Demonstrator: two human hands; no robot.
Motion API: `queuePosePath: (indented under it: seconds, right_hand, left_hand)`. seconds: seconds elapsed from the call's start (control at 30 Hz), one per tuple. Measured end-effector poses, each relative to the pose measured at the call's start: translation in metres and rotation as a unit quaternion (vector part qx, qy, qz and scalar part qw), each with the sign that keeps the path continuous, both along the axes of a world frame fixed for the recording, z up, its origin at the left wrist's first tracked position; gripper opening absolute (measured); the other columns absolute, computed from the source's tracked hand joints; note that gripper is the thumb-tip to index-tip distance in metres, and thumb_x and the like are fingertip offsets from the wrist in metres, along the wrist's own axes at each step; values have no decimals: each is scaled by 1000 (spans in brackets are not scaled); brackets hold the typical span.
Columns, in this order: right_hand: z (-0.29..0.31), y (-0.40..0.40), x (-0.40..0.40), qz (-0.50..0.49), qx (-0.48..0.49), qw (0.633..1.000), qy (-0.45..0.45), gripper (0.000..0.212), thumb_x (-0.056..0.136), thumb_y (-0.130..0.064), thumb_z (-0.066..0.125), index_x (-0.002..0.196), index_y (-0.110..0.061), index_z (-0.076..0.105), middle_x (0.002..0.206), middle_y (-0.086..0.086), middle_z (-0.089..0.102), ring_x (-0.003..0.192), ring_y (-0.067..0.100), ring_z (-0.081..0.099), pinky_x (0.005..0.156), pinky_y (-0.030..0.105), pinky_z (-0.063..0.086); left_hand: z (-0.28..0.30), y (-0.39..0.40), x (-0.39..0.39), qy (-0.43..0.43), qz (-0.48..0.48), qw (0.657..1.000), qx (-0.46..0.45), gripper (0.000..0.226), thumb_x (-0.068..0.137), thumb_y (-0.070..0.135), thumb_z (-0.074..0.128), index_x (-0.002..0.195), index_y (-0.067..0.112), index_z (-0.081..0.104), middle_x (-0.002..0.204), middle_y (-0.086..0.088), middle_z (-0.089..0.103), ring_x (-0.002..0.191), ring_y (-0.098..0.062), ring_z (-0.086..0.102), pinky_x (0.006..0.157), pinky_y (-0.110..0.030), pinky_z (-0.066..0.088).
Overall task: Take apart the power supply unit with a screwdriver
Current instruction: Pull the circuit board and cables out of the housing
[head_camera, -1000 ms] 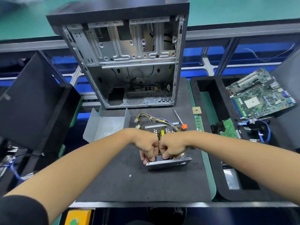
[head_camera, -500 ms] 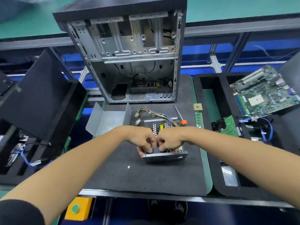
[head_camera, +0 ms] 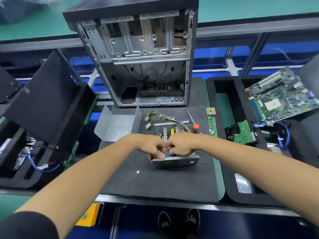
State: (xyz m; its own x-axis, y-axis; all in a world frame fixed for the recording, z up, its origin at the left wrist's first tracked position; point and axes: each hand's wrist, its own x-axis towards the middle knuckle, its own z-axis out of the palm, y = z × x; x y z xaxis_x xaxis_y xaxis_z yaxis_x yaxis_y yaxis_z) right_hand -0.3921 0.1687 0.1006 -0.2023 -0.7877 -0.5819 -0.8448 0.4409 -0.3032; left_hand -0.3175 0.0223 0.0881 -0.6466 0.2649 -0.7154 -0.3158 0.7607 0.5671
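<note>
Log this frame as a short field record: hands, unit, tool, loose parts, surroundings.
left hand: fingers curled on the near edge of the power supply unit
right hand: gripping the same near edge
unit state: cover off, lying to the left; internals exposed
screwdriver: lying on the mat, unheld, right of the unit
loose screw: on the mat, near side
computer case: open, standing behind the unit
motherboard: in the right tray
</note>
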Motion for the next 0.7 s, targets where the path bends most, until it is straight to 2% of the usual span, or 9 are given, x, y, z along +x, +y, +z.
queuePosePath:
  seconds: [0.13, 0.2, 0.27, 0.37, 0.47, 0.63, 0.7]
  right_hand:
    - [6, 1, 5, 2, 4, 1000, 12, 13, 97, -22, 50, 93, -14, 59, 104, 11, 65, 87, 26, 50, 71, 30, 33]
    - [8, 1, 5, 3, 7, 1000, 9, 11, 98, -21, 50, 95, -13, 58, 106, 12, 64, 88, 26, 51, 71, 31, 34]
    - [10, 1, 6, 11, 6, 1000, 8, 8, 99, -19, 49, 91, -16, 52, 101, 11, 62, 86, 26, 49, 70, 32, 35]
    - [9, 4, 7, 5, -9, 1000, 6, 10, 99, -18, 50, 89, -19, 49, 83, 1, 50, 82, 23, 45, 62, 31, 30]
    - [4, 7, 7, -19, -25, 999, 5, 13, 98, -14, 51, 86, -20, 49, 73, -7, 46, 79, 21, 46, 57, 31, 28]
    - [-4, 8, 7, -20, -33, 999, 12, 29, 95, -7, 50, 72, -24, 41, 72, -9, 47, 76, 22, 48, 53, 29, 28]
    - [-4, 8, 6, -26, -50, 998, 15, 23, 92, -2, 48, 83, -23, 49, 75, -10, 48, 77, 20, 48, 56, 30, 31]
  left_hand:
    - [1, 1, -6, -18, -7, 1000, -15, 16, 91, 19, 64, 89, 7, 52, 76, -3, 54, 53, -8, 64, 55, -13, 48]
    - [1, -1, -6, -15, -13, 1000, -14, 18, 91, 21, 63, 92, 7, 52, 81, -9, 52, 51, -4, 64, 56, -11, 47]
    - [0, -1, -6, -9, -25, 1000, -14, 20, 92, 23, 62, 90, 8, 50, 82, -12, 51, 54, -7, 64, 56, -11, 45]
    - [-2, -2, -5, 9, -44, 999, -24, 25, 92, 24, 62, 80, 8, 47, 78, -10, 55, 61, -15, 65, 54, -11, 43]
    - [-1, -4, -5, 23, -49, 998, -15, 24, 91, 25, 63, 81, 7, 50, 77, -9, 58, 61, -17, 65, 54, -11, 42]
    - [-3, -3, 0, 37, -34, 999, -17, 25, 90, 26, 64, 88, 2, 55, 77, -12, 61, 60, -18, 64, 55, -14, 44]
    - [-3, -5, 3, 52, -22, 998, -4, 25, 89, 24, 66, 95, 3, 55, 79, -9, 62, 63, -20, 63, 57, -17, 46]
